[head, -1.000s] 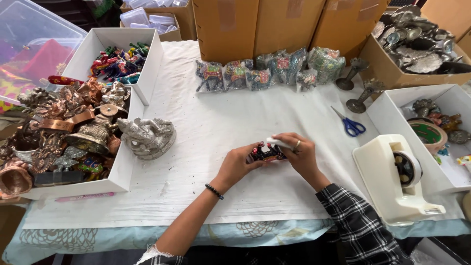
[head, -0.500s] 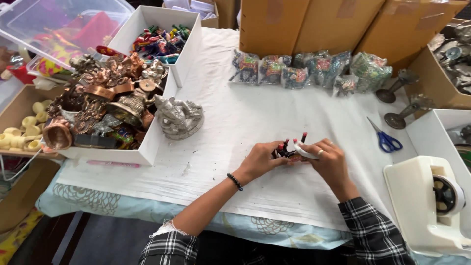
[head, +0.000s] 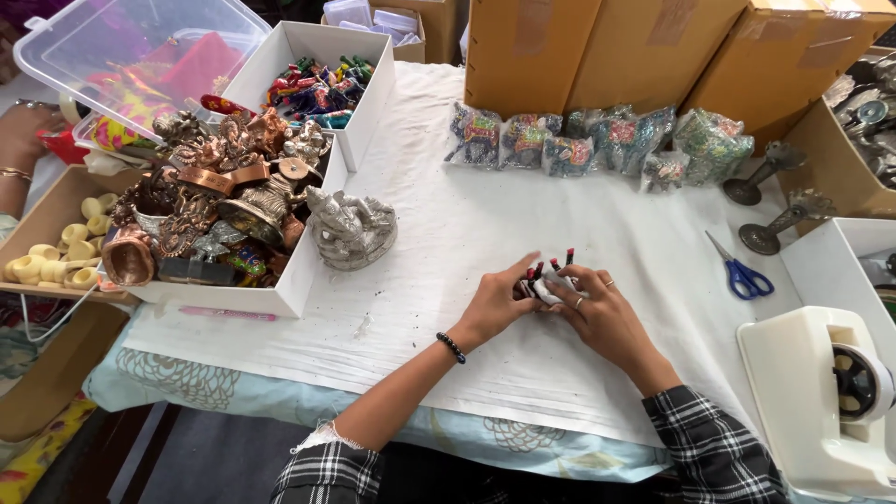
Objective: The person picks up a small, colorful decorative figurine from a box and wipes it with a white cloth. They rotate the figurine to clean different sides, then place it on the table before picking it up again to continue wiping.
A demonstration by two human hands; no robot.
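Observation:
My left hand (head: 495, 303) and my right hand (head: 602, 313) meet over the white cloth (head: 448, 252) in the middle of the table. Between the fingers of both sits a small figurine (head: 549, 280), dark with red tips and partly wrapped in clear plastic. Both hands grip it; most of it is hidden by my fingers. A black bead bracelet circles my left wrist, and rings show on my right hand.
A silver metal figurine (head: 350, 227) stands left of my hands beside a white box (head: 280, 294) of metal statues. Wrapped figurines (head: 597, 140) line cardboard boxes (head: 653, 51) at the back. Blue scissors (head: 742, 275), two metal stands (head: 775, 229) and a tape dispenser (head: 835, 401) lie right. Another person's hand (head: 19, 131) is far left.
The camera has swung left, so my hands appear farther right. They have lowered toward the cloth, still holding the small figurine together.

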